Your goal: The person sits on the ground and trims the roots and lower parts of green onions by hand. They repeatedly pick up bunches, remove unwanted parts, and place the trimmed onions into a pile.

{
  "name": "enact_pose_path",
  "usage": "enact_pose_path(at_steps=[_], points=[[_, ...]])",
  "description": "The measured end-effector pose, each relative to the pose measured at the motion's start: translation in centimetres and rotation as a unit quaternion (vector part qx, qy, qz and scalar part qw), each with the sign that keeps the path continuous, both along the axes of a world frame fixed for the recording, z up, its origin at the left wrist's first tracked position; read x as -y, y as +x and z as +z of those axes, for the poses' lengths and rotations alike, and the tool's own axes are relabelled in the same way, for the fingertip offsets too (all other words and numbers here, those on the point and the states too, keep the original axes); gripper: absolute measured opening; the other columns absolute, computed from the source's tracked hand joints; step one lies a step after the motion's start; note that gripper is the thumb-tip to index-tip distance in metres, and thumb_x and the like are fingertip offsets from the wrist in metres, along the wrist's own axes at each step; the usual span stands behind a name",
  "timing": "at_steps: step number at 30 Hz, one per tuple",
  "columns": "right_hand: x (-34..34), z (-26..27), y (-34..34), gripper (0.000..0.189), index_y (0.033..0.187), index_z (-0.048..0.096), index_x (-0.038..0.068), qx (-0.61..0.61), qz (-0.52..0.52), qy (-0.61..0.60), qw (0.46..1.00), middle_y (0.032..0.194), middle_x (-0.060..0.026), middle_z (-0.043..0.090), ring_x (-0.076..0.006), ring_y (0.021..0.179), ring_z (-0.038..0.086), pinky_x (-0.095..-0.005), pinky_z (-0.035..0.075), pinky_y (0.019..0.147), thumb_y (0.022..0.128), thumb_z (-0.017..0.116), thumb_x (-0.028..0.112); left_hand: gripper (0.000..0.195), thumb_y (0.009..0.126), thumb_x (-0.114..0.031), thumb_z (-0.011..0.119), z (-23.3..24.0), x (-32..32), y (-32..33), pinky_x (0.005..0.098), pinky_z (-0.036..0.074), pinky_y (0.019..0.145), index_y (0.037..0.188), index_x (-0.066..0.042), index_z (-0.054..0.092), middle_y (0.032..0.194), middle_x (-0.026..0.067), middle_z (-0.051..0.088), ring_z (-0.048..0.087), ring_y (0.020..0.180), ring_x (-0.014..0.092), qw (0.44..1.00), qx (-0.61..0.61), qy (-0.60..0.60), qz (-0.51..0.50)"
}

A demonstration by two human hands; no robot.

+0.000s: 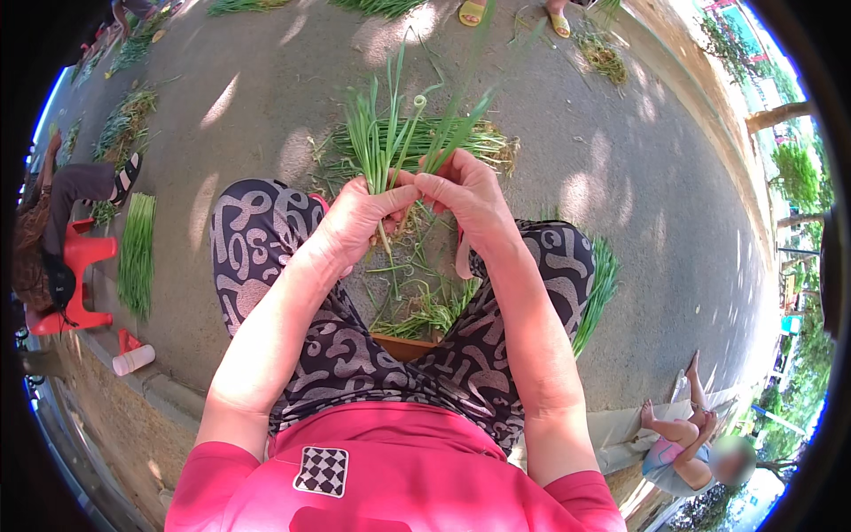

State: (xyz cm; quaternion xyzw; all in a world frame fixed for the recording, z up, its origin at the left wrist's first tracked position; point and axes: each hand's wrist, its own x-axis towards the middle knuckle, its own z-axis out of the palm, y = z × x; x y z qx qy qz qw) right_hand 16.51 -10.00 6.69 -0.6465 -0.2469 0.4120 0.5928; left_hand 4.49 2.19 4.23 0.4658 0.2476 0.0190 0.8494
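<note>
My left hand (356, 209) grips a small bunch of green scallion-like stalks (372, 136), leaves pointing away from me and one pale stem end poking out below the fingers. A curled green tip stands up from this bunch. Close beside it, my right hand (469, 193) pinches some long green leaves (459, 133) between thumb and fingers; their upper ends are blurred. The two hands nearly touch above the ground between my knees. Just beyond them lies a pile of uncut-looking stalks (488, 141) with brownish ends. Loose green scraps (425, 316) are strewn between my feet.
Another green bundle (595, 292) lies beside my right leg. On the left are a neat bundle (137, 256), a red plastic stool (90, 249), a pale cylindrical container (133, 359) and a seated person. Yellow sandals (472, 13) appear ahead; another person sits at the right curb (618, 425).
</note>
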Motion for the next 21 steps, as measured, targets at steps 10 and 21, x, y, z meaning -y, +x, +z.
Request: enact_pose_path(at_steps=[10,21], points=[[0.0,-0.3,0.5,0.019,0.098,0.051,0.004,-0.157,-0.131,0.073,0.976,0.067,-0.0006,0.049,-0.0097,0.058,0.051,-0.0223,0.04,0.053,0.083,0.054,0.016,0.031,0.089,-0.031,0.059,0.5,0.3,0.0,0.0198,0.04,0.059,0.106,-0.006,0.06,0.088,-0.0011,0.057,0.048,0.068,0.006,0.999,0.031,-0.006,0.025],[-0.1,-0.7,0.6,0.01,0.086,0.055,0.008,-0.154,-0.149,0.121,0.969,0.066,0.0027,0.052,-0.0022,0.048,0.041,-0.0164,0.028,0.038,0.086,0.062,0.015,0.032,0.09,-0.029,0.057,1.5,0.6,0.0,0.0201,0.04,0.059,0.114,-0.007,0.058,0.09,-0.0007,0.058,0.048,0.067,0.006,0.999,-0.004,0.042,-0.001]])
